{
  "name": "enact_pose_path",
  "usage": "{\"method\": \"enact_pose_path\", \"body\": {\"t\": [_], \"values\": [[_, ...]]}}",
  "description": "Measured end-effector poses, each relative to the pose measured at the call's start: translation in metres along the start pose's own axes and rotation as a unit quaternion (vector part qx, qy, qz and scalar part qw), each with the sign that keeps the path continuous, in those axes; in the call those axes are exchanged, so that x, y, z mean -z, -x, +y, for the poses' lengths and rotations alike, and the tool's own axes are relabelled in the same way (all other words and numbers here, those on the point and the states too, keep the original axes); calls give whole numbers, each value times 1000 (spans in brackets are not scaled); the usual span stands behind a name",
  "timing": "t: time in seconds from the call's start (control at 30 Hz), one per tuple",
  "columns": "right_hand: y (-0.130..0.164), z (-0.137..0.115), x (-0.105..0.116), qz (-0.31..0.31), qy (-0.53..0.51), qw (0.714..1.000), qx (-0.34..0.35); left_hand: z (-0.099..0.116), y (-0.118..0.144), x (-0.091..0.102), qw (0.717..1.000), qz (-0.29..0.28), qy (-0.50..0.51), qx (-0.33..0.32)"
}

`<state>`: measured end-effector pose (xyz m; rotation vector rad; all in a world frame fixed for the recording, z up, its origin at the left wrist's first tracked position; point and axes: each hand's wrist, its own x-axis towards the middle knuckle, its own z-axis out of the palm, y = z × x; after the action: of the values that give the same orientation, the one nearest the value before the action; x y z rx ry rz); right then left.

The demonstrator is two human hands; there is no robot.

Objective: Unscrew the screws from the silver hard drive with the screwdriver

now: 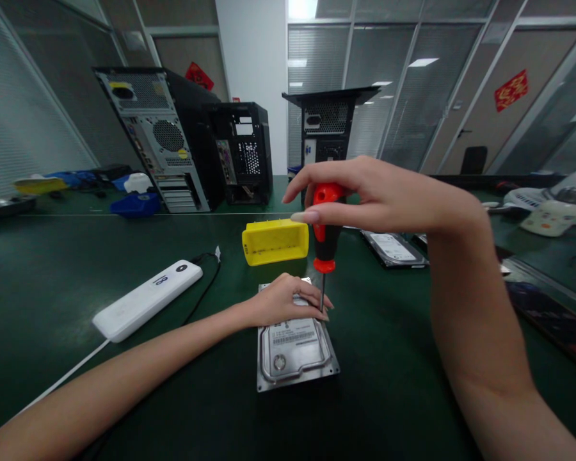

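Observation:
A silver hard drive (295,349) with a printed label lies flat on the green table in front of me. My left hand (288,299) rests across its upper part, holding it, and covers some of the label. The left thumb and fingertips come together at the drive's right edge, beside the tip of a screwdriver (322,285). This screwdriver has a red and black handle and stands nearly upright. Above it, my right hand (360,192) grips the handle's top between thumb and fingers. Left fingers hide the screwdriver's tip, so I cannot see the screw.
Just behind the drive is a yellow plastic bin (276,243). A white power strip (148,299) with cables lies left. Another hard drive (393,248) sits at the right. Computer cases (173,137) stand along the back, with a blue bin (135,205) near them.

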<state>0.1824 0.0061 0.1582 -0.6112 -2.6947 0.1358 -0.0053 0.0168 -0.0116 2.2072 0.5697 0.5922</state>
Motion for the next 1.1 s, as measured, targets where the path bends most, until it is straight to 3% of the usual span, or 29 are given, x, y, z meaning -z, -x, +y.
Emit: {"method": "enact_pose_path", "body": {"t": [0.3, 0.8, 1.1], "values": [[6, 5, 3, -8, -2, 1000, 16, -1, 1, 0, 1000, -10, 2, -12], [4, 0, 4, -21, 6, 999, -28, -3, 0, 8, 997, -31, 75, 14], [9, -5, 3, 13, 64, 997, -50, -2, 0, 6, 999, -29, 37, 13]]}}
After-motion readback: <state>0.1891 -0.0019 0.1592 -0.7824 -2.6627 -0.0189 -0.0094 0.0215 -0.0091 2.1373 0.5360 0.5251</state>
